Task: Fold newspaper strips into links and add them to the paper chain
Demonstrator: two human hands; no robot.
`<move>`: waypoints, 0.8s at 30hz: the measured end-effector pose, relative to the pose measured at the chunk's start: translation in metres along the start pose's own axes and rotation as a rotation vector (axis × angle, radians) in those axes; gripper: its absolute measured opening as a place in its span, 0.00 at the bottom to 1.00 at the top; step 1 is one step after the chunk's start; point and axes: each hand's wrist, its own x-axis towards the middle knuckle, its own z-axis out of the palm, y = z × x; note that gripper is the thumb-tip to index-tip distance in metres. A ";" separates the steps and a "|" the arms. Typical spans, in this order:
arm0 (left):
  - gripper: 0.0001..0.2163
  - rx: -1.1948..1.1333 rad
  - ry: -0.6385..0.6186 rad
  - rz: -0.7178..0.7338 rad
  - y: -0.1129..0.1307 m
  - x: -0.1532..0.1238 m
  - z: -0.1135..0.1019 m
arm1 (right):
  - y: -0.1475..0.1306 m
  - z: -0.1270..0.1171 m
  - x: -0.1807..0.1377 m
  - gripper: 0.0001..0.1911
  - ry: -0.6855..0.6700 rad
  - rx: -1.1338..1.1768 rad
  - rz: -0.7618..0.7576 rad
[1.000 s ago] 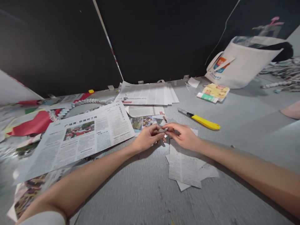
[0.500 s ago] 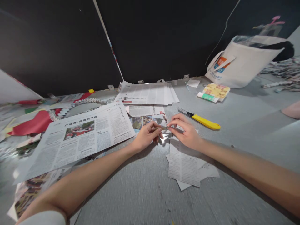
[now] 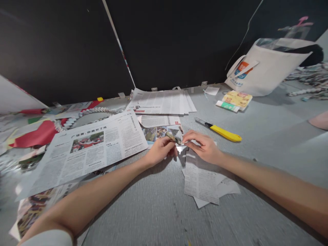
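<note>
Between my two hands is a small folded strip of printed paper (image 3: 174, 137), darkish and narrow. My left hand (image 3: 162, 150) is closed on its left part, thumb against fingers. My right hand (image 3: 202, 146) pinches the right end with thumb and fingertips. Just below the right hand lie several cut newspaper pieces (image 3: 201, 181), loosely stacked on the grey surface. A yellow utility knife (image 3: 222, 132) rests to the right of that hand, its blade end pointing away to the left. Behind the hands is a colour-printed newspaper sheet (image 3: 151, 134).
A large newspaper page (image 3: 89, 147) spreads on the left, with a folded-paper chain (image 3: 97, 110) and red paper (image 3: 38, 136) behind it. More newspaper sheets (image 3: 161, 101) lie by the dark wall. A white bag (image 3: 269, 70) stands back right, near yellow packets (image 3: 237, 99).
The strip shows more of its upper side above my left fingers and looks turned. My left fingers have shifted slightly, and the right hand has dropped a little.
</note>
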 end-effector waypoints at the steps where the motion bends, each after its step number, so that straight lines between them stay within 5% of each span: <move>1: 0.09 -0.008 -0.003 0.006 0.001 -0.001 0.000 | 0.000 0.000 0.000 0.06 0.002 -0.003 0.002; 16: 0.17 0.059 0.060 0.026 -0.008 0.002 0.000 | -0.007 -0.002 0.003 0.06 -0.077 -0.036 -0.059; 24: 0.17 0.041 0.096 0.025 -0.009 0.003 0.000 | -0.007 -0.001 0.004 0.10 -0.057 -0.025 0.087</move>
